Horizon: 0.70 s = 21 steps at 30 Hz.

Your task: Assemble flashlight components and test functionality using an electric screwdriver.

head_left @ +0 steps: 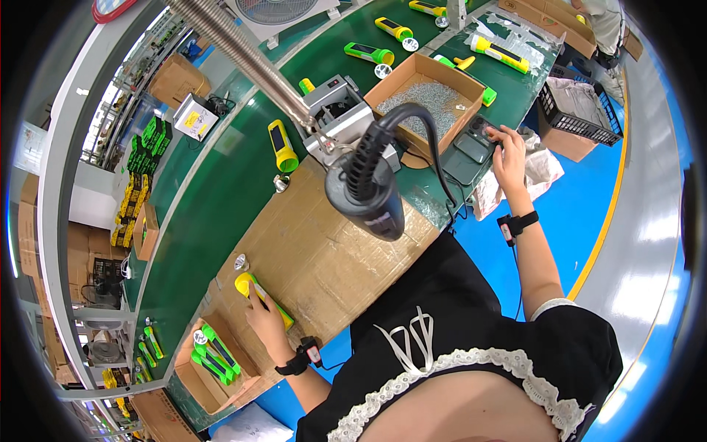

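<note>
My left hand is closed around a yellow flashlight body that lies on the cardboard sheet. A loose silver reflector head sits beside it. My right hand is at the right edge of a dark smartphone-like slab, fingertips touching its upper corner, thumb and forefinger apart. Above the sheet hangs a dark cylindrical electric screwdriver with a coiled cable. Behind it stands a grey metal machine, next to an open cardboard box full of small screws.
Several yellow and green flashlights lie along the green bench, some with heads detached. Green flashlights fill part of a cardboard box at lower left. A black crate stands right, near a white cloth. A fan is at the back.
</note>
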Available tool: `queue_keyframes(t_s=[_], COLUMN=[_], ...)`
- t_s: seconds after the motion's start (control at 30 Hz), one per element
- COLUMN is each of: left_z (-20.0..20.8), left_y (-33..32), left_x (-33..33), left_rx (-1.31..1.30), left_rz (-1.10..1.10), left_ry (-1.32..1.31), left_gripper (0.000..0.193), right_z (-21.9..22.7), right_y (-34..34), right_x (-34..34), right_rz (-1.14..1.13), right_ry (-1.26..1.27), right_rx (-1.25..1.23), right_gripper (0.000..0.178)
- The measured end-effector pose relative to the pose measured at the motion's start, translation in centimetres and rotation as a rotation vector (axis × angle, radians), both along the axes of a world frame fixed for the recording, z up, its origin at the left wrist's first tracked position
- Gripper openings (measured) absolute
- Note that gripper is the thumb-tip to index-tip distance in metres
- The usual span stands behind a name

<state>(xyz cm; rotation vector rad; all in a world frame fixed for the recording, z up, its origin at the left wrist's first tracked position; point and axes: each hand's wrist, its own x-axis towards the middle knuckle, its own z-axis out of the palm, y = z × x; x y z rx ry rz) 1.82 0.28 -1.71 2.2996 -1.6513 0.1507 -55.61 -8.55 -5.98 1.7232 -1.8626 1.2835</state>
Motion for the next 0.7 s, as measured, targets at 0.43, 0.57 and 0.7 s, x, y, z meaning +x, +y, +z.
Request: queue_keyframes(t_s=[0.43,0.57,0.7], left_z=[0.1,0.3,0.6], left_y=[0.1,0.1,0.1], left_x=[-0.1,-0.2,-0.4], left_rx=[0.016,0.033,0.055], left_rz=[0.030,0.039,0.061], left_ry=[-0.005,0.002,0.041], left_gripper=[0.052,0.052,0.051], right_z=[-0.2,-0.4,-0.2], right_y=[-0.1,-0.8,-1.3], right_x=[0.1,-0.3,-0.3], right_rz=[0.081,0.001,-0.060], right_ry=[-0.003,0.028,0.005], right_rx=[0.006,0.000,0.033], right_gripper=[0.022,0.026,0.028])
